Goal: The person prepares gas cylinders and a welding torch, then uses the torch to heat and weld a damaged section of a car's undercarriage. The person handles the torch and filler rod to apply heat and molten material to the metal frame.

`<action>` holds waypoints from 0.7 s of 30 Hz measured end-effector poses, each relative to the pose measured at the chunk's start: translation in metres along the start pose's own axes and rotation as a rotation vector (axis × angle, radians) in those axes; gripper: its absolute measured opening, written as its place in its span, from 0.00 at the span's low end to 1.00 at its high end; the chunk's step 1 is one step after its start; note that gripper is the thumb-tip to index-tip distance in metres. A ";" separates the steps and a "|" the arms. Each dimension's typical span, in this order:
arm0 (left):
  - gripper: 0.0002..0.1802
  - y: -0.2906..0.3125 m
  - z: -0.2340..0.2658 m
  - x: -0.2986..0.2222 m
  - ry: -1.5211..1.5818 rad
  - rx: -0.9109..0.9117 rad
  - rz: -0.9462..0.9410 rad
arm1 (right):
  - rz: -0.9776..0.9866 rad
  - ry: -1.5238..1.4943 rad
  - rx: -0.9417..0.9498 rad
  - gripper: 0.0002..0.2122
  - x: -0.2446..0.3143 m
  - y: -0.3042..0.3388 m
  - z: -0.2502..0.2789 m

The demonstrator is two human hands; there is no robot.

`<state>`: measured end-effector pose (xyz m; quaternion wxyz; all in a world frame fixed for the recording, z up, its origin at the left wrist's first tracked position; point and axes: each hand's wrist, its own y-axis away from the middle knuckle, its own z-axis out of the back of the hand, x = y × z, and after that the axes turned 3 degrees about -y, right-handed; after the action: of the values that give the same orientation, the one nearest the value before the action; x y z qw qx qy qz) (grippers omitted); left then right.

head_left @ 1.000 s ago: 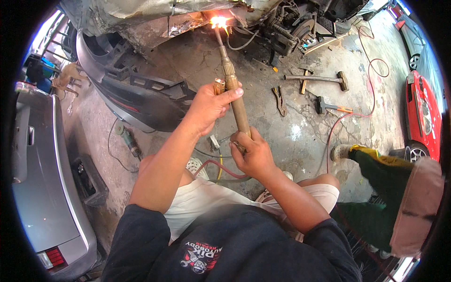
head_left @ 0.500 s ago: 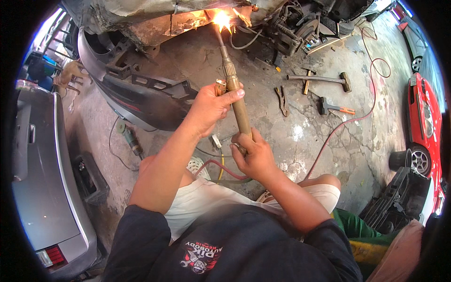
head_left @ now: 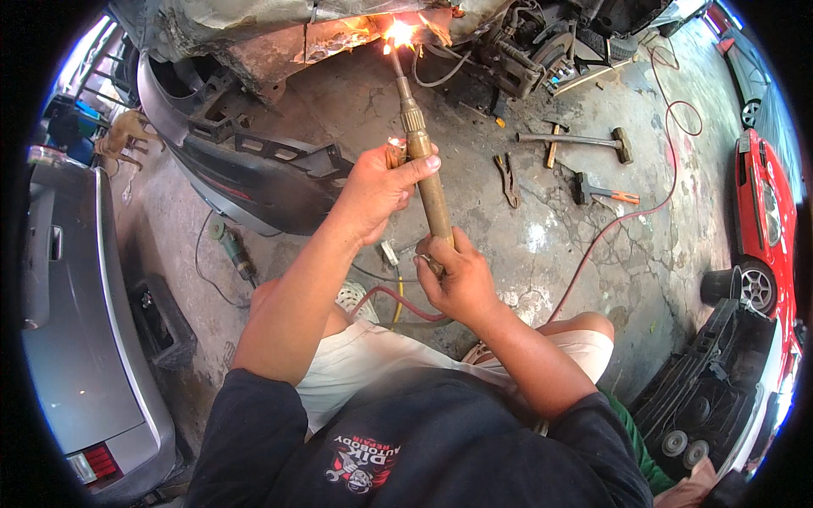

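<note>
A brass-coloured gas torch (head_left: 434, 203) points away from me, gripped by both hands. My left hand (head_left: 383, 190) closes round its upper body, thumb laid along the barrel. Lower down, my right hand (head_left: 457, 273) wraps the torch's rear end, by its valve. At the tip burns a bright flame (head_left: 400, 34), with small sparks, against the lower edge of a bare metal car panel (head_left: 339, 38). Orange light shows on the panel around the flame. Below my hands runs a red hose (head_left: 373, 296); its joint with the torch is hidden.
To the right on the concrete lie a sledgehammer (head_left: 584, 142), a hammer with an orange grip (head_left: 605, 191) and pliers (head_left: 508, 181). A dark bumper (head_left: 262, 182) and a green grinder (head_left: 230, 245) are at left. A dog (head_left: 127, 135) stands beyond. A red car (head_left: 766, 212) is far right.
The flame flares with more sparks, and the torch tip has shifted very slightly. At the lower right, a pinkish item has moved down, uncovering more of the black part. Both hands keep their grip.
</note>
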<state>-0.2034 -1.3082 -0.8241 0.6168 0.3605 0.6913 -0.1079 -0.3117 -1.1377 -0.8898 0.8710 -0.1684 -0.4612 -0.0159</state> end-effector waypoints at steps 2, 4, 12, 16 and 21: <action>0.17 0.000 0.000 -0.001 -0.001 -0.002 -0.002 | -0.003 -0.007 0.000 0.07 0.000 0.000 0.000; 0.16 -0.002 0.002 0.002 0.010 0.005 -0.007 | -0.010 -0.020 0.001 0.07 0.002 -0.001 0.001; 0.16 0.000 0.003 0.007 -0.008 0.014 0.014 | -0.026 0.004 0.025 0.07 0.000 0.005 0.000; 0.16 -0.001 0.001 0.008 0.000 0.022 -0.002 | -0.045 -0.012 0.022 0.06 0.002 0.007 0.002; 0.16 0.001 0.001 0.005 0.017 0.012 0.020 | -0.015 0.000 0.014 0.07 0.000 0.006 0.001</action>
<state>-0.2017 -1.3060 -0.8282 0.6100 0.3720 0.6921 -0.1026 -0.3109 -1.1314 -0.8908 0.8720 -0.1588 -0.4626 -0.0191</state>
